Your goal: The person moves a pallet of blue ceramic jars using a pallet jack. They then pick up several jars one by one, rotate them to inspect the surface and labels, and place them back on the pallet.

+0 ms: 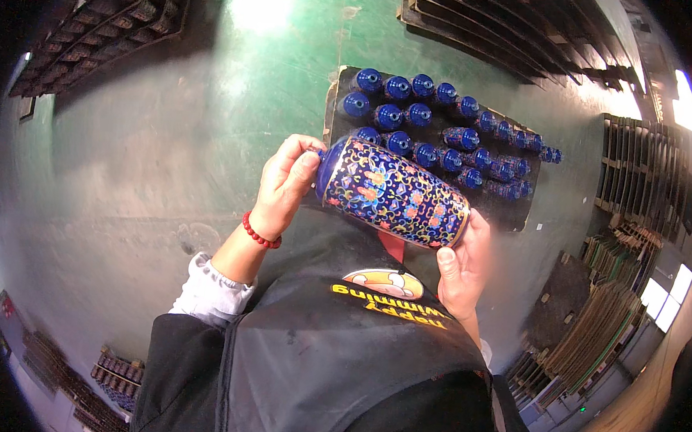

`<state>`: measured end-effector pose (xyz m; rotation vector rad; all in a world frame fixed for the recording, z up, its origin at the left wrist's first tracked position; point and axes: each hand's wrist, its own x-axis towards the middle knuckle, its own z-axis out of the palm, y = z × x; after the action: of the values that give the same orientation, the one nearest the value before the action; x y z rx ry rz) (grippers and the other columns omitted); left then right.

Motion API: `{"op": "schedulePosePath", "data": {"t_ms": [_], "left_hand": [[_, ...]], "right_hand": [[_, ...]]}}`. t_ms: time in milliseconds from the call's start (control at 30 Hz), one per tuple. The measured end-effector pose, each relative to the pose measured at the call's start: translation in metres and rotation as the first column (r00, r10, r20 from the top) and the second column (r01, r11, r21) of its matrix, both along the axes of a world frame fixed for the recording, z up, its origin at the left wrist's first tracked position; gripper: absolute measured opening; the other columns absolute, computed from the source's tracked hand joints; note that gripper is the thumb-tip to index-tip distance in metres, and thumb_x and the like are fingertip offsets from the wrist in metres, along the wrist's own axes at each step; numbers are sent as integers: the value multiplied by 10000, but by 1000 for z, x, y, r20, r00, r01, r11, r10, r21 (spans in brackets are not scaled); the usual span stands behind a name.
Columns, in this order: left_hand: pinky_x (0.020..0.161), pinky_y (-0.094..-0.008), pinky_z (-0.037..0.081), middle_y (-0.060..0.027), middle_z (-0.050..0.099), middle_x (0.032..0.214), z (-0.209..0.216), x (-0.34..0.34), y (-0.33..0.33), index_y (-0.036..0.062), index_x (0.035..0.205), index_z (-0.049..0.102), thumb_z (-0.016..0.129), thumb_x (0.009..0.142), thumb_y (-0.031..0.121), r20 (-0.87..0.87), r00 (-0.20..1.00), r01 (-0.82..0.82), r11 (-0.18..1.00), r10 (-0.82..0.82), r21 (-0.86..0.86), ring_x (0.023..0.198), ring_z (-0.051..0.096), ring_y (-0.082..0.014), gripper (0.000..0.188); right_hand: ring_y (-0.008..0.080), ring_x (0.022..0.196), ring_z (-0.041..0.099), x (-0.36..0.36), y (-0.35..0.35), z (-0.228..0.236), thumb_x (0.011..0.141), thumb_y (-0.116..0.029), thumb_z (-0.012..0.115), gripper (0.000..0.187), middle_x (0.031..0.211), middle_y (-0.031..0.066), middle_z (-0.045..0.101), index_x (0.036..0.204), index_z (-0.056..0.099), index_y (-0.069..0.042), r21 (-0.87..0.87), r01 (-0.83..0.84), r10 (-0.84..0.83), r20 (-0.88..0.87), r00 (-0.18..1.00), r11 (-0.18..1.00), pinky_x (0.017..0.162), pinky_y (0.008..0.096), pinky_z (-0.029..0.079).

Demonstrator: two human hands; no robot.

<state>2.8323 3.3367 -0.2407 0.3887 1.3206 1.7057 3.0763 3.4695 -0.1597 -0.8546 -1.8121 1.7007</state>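
A dark blue vase [398,191] with a dense, colourful floral pattern lies tilted sideways in the air before my chest. My left hand [285,178] is closed round its narrow neck, with the thumb pressed against it. At the other end my right hand [465,265] grips the base, thumb on the near side and fingers mostly hidden behind. Beyond the vase, several similar blue vases [397,87] stand in rows on a dark board [431,78]. The held vase hides part of the nearest row.
Stacked dark boards [488,36] rise at the far right. A rack loaded with dark vases [105,31] stands at the far left. Slatted racks [634,165] and leaning panels [602,327] line the right side. The green floor [283,80] reflects bright light.
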Motion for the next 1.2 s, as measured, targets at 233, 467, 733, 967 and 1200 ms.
{"op": "schedulePosePath", "data": {"t_ms": [233,467,733,967,1200], "left_hand": [[866,-251,441,-43,569,1048,-8,-3,25,47,1100,512,419,1029,296,111,979,-193,955,171,228,964,540,-92,275],[825,-249,446,-3,593,941,-17,-36,33,42,1001,595,492,998,268,243,948,154,966,-203,207,897,537,-78,248],[806,-247,471,-6,607,949,-30,-10,36,36,1015,601,514,990,262,275,839,438,883,-468,168,881,561,-89,244],[798,-239,471,0,606,939,-31,-9,28,42,1009,605,496,1000,265,290,850,427,898,-440,108,871,557,-77,249],[768,-225,444,27,582,883,-30,-8,24,58,958,600,490,1000,291,284,852,433,897,-439,87,839,523,-54,261]], "right_hand": [[276,1247,396,-3,-13,1,891,-130,660,593,1372,188,277,1361,394,114,-34,-135,135,-5,991,990,993,383,416],[244,1138,520,-11,7,17,905,-194,620,375,1305,190,455,1200,576,33,-185,-107,138,163,977,977,977,370,427],[270,1375,312,-72,-5,-14,886,-155,605,859,1495,187,277,1507,35,11,-810,-189,283,-29,959,556,1124,399,259],[231,1274,432,-91,-14,-6,820,-158,690,901,1370,155,412,1488,113,21,-807,-168,331,36,943,566,1059,365,362],[224,1273,431,-94,-16,-8,834,-162,680,845,1361,143,428,1480,163,9,-827,-144,330,53,942,543,1067,367,352]]}}
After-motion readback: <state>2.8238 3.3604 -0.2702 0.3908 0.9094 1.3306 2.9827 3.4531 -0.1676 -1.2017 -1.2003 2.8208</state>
